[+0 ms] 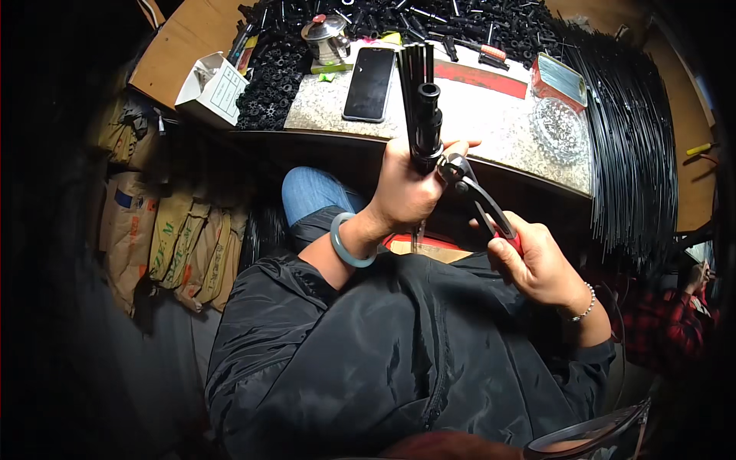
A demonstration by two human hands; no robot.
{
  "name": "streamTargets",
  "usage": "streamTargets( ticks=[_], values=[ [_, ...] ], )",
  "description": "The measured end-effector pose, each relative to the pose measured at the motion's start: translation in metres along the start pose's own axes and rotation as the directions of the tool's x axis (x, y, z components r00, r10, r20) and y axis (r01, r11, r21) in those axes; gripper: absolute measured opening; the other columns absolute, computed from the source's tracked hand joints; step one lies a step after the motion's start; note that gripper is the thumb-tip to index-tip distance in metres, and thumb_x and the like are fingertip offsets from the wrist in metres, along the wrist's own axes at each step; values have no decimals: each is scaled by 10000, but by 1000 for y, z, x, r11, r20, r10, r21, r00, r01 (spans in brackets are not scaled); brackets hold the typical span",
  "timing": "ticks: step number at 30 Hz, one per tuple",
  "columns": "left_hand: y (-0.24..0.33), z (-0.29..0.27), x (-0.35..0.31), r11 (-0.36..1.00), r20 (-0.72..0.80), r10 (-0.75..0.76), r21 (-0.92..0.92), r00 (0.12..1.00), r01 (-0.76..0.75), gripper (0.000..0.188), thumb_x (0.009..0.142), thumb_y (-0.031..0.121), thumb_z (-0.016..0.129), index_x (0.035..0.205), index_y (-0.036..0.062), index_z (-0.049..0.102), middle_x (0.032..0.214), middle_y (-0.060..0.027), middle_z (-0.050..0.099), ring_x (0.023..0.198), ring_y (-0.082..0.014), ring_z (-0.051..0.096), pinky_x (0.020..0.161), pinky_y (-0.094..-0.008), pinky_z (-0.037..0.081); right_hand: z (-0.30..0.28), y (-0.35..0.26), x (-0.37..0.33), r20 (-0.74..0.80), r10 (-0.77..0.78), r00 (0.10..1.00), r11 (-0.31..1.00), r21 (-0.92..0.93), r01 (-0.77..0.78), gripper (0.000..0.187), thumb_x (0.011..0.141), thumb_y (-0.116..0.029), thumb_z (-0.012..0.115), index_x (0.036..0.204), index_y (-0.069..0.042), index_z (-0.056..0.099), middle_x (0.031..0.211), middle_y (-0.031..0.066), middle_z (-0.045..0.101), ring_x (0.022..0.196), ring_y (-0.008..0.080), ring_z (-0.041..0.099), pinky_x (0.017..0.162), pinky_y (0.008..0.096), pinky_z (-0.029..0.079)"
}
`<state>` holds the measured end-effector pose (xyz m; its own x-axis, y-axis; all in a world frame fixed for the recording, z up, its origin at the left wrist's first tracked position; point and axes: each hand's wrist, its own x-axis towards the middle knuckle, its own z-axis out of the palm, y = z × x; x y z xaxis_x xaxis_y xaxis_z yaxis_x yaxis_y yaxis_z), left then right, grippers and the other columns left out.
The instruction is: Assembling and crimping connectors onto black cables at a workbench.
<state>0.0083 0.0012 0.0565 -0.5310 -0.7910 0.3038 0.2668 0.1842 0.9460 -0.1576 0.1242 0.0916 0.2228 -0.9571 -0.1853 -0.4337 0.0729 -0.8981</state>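
Note:
My left hand point(410, 192) is closed round what looks like a black umbrella frame point(427, 123). Its tube end points up and away from me, and a bundle of thin black ribs point(410, 73) stands beside the tube. In my right hand point(537, 261) are pliers point(485, 201) with dark metal jaws and red grips, the fingers wrapped round the handles. The plier jaws meet the frame right by my left thumb. Whether they pinch a wire there is too small to tell.
On the bench lie a black phone point(369, 84), a lidded metal pot point(327, 40), a red box of wire pieces point(560, 79) and a clear glass dish point(558, 129). Black parts point(272, 84) heap behind; long black rods point(625, 146) overhang right. Paper sacks point(180, 238) stand left; another person point(675, 322) sits right.

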Motion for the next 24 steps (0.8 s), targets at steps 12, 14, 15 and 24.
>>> streamTargets(
  ticks=[12,14,15,24],
  values=[
    [-1,4,-6,991,-20,-95,-94,995,93,160,769,-85,477,846,-100,616,684,17,529,635,-52,457,759,-283,487,-29,-31,-4,175,125,977,990,46,-135,270,944,-140,475,1173,1,469,667,-12,450,598,56,389,584,227,402],
    [-4,3,-4,1000,-18,15,8,1000,-15,175,765,-92,472,862,-105,616,689,16,526,642,-50,454,741,-275,482,-33,-39,-4,187,202,961,974,60,-217,181,944,-145,477,1040,5,510,654,-30,422,595,45,362,548,215,376],
    [-6,2,-3,986,-8,125,108,992,-124,191,760,-99,466,877,-110,616,695,16,522,649,-48,451,723,-267,477,-33,-39,-3,187,202,961,974,62,-217,181,944,-145,477,1040,5,510,654,-30,422,595,45,362,548,215,376],
    [-1,2,5,994,-3,100,-42,995,-100,221,891,51,537,1059,-66,620,549,67,463,456,12,363,413,-173,255,-11,-14,9,53,-14,998,998,62,10,195,933,-167,517,1026,5,510,588,33,446,543,65,389,499,250,378]
  ],
)
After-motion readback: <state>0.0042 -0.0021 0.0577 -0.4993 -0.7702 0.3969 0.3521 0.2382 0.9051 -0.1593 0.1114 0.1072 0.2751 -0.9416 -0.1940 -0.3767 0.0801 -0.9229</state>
